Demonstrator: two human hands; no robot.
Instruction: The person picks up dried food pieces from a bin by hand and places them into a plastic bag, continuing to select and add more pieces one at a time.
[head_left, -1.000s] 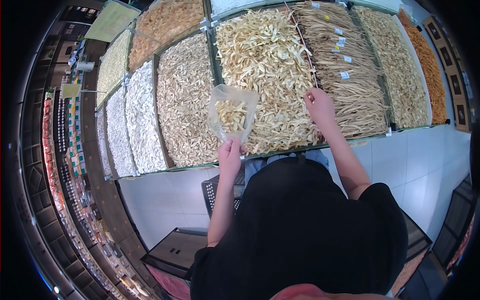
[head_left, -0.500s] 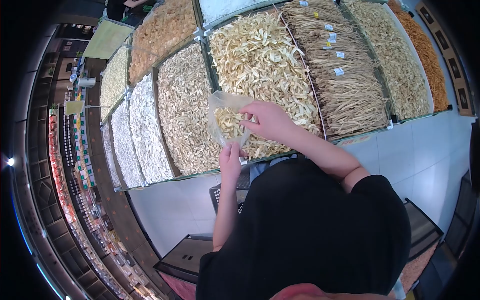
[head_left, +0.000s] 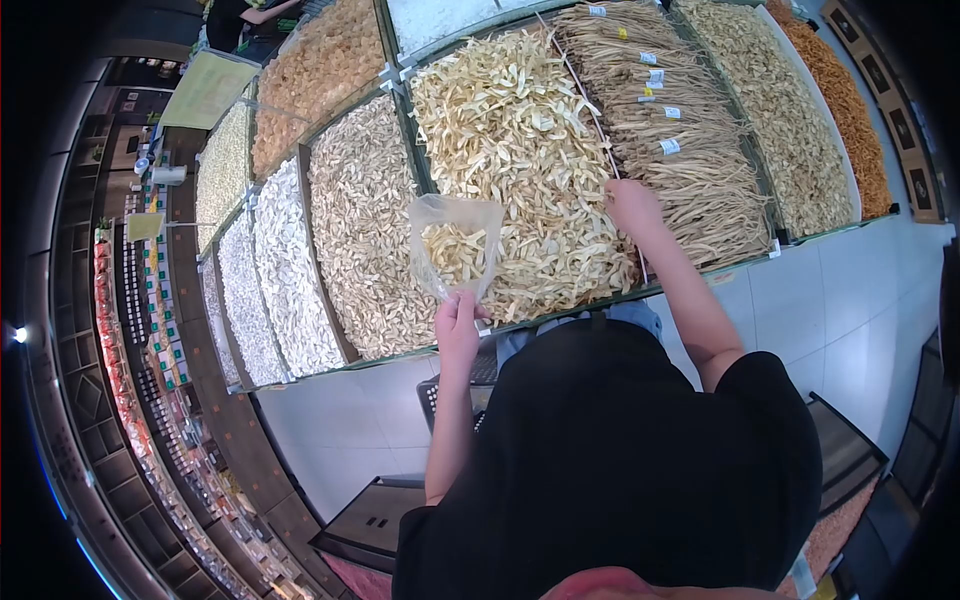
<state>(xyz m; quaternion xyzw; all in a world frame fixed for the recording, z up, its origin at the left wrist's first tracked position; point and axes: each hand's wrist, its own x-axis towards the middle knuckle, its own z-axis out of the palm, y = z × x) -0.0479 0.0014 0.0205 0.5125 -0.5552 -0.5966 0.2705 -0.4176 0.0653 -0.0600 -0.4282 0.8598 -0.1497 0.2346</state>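
A clear plastic bag (head_left: 425,225) with pale yellow dried slices (head_left: 457,250) inside hangs open-mouthed over the front of a bin. My left hand (head_left: 459,322) pinches the bag's near edge. Wide, pale yellow dried slices (head_left: 535,120), like those in the bag, fill this bin. My right hand (head_left: 634,208) is at the bin's right side, beside the divider (head_left: 590,105), with its fingers curled together low over the slices. What its fingertips hold, if anything, is hidden.
To the right lie bundled long dried roots (head_left: 700,190) with small labels. Left of the slices are bins of smaller beige pieces (head_left: 365,220) and white pieces (head_left: 290,270). Stocked shelves (head_left: 150,400) line the far left. Part of another person (head_left: 240,20) shows at the top left.
My right hand has left the mouth of the bag and moved right to the slices by the divider. My left hand still holds the bag in nearly the same place.
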